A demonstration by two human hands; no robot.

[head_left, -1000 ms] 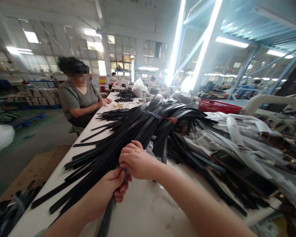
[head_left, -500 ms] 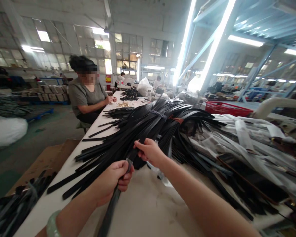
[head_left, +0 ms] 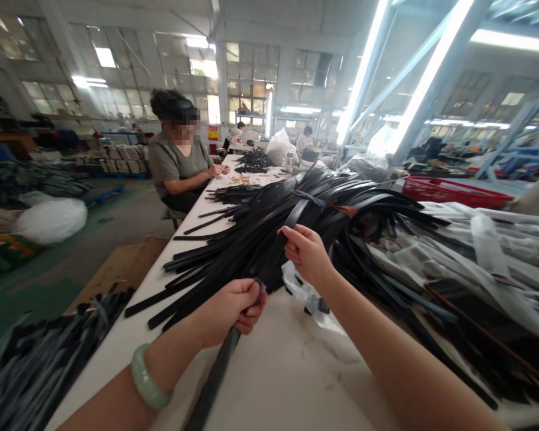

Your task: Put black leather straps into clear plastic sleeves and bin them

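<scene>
My left hand [head_left: 242,305] is closed round a black strap [head_left: 215,377], whose lower length hangs down toward the bottom edge. Up and to the right, my right hand [head_left: 303,248] pinches at a strap near the front of the large pile of black straps [head_left: 251,227]. That pile fans out over the white table [head_left: 287,371], bound with a dark tie [head_left: 308,196] and an orange-brown tie [head_left: 345,210]. A piece of clear plastic [head_left: 309,293] lies under my right hand. A green bangle [head_left: 148,377] circles my left wrist.
Across the table's left edge a seated person [head_left: 179,155] has both hands over small pieces. Plastic-wrapped goods [head_left: 476,239] fill the right side, with a red crate [head_left: 458,193] behind. More strips [head_left: 49,365] lie at the lower left, beside cardboard [head_left: 121,269].
The view has turned left. My right hand has moved up the straps, farther from my left hand, which keeps its hold on the strap.
</scene>
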